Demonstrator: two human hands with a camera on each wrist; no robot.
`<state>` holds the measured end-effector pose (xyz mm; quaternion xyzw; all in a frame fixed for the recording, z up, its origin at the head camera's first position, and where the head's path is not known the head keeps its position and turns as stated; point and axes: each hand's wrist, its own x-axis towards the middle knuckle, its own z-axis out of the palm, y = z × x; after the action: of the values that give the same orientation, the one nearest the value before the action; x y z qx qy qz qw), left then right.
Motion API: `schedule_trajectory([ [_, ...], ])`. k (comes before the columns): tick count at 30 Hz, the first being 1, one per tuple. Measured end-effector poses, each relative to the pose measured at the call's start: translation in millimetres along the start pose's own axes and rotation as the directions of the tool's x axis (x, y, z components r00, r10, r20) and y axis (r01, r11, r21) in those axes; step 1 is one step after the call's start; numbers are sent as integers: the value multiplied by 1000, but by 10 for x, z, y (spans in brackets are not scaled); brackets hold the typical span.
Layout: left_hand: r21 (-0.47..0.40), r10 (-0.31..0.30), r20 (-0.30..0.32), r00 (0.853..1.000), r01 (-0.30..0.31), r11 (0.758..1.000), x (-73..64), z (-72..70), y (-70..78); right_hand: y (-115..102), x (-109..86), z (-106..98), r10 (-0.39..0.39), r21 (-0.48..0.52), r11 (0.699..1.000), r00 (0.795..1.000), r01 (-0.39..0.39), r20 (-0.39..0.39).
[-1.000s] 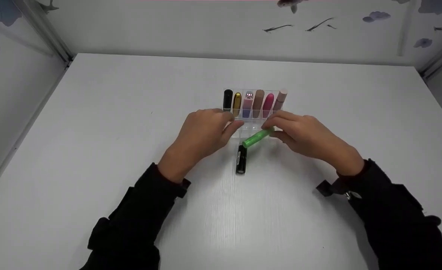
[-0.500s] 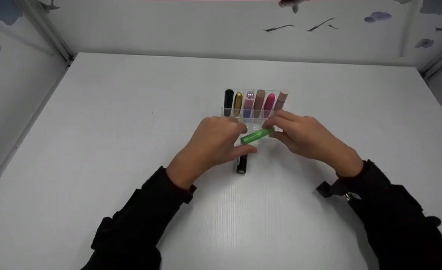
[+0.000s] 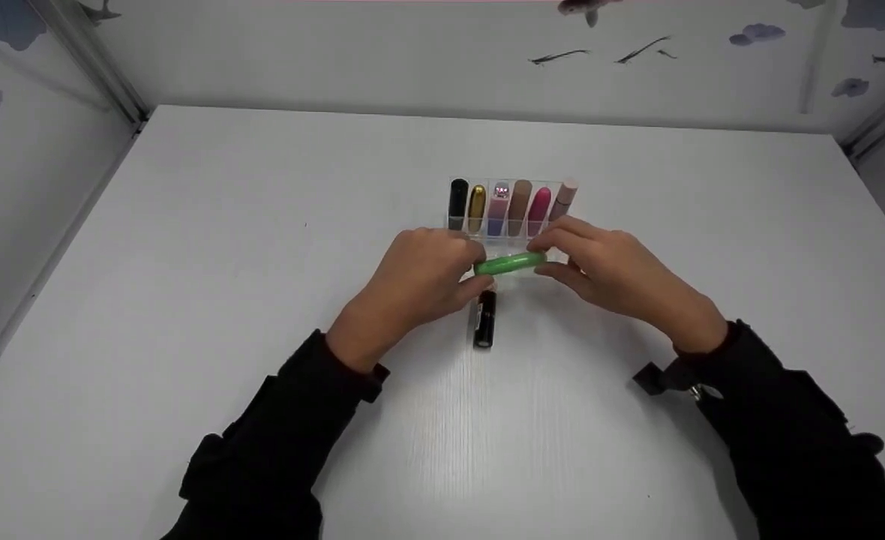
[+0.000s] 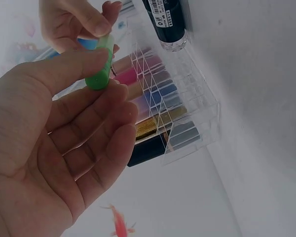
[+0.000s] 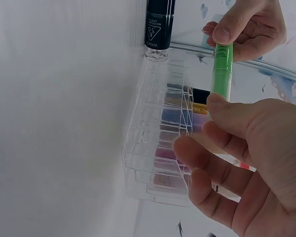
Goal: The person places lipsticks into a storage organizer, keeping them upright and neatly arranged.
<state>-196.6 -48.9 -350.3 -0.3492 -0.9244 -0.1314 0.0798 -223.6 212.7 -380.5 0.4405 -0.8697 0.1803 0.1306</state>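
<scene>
A green lipstick tube (image 3: pixel 510 263) is held level between both hands, above the front of a clear acrylic rack. My left hand (image 3: pixel 420 270) pinches its left end between thumb and index finger, the other fingers loosely bent in the left wrist view. My right hand (image 3: pixel 607 266) pinches the paler green end (image 5: pixel 221 84) with thumb and fingertip. Below the green tube, a black lipstick (image 3: pixel 485 321) with a clear end lies on the table at the rack's front. Part of the rack (image 4: pixel 207 103) is hidden behind the hands in the head view.
In the rack's back row stand several tubes: black (image 3: pixel 458 199), gold (image 3: pixel 476 206), pink and blue with a silver top (image 3: pixel 499 206), brown (image 3: pixel 520 202), bright pink (image 3: pixel 539 206) and pale pink (image 3: pixel 565 196). Patterned panels (image 3: pixel 442 60) enclose the white table (image 3: pixel 262 262).
My left hand has come away from the rack's left side and taken the green tube's free end. The tube has swung from slanting to nearly level; the right hand has barely moved.
</scene>
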Motion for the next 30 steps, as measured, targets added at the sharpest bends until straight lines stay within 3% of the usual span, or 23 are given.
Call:
schedule_trajectory([
  [9, -21, -39, -1, 999, 39, 999, -19, -34, -43, 3, 6, 27, 38, -17, 999, 999, -38, 1],
  [19, -36, -90, 153, 984, 97, 995, -16, -11, 4, 29, -16, 84, -1, -42, 999, 1000, 0, -25],
  [26, -43, -93, 179, 980, 102, 994, -13, 20, 9, 25, -8, 92, 12, -32, 999, 1000, -13, -21],
  [30, -40, -94, 184, 978, 103, 994, -17, 26, 18, 4, 1, 96, 60, 23, 998, 998, -60, -8],
])
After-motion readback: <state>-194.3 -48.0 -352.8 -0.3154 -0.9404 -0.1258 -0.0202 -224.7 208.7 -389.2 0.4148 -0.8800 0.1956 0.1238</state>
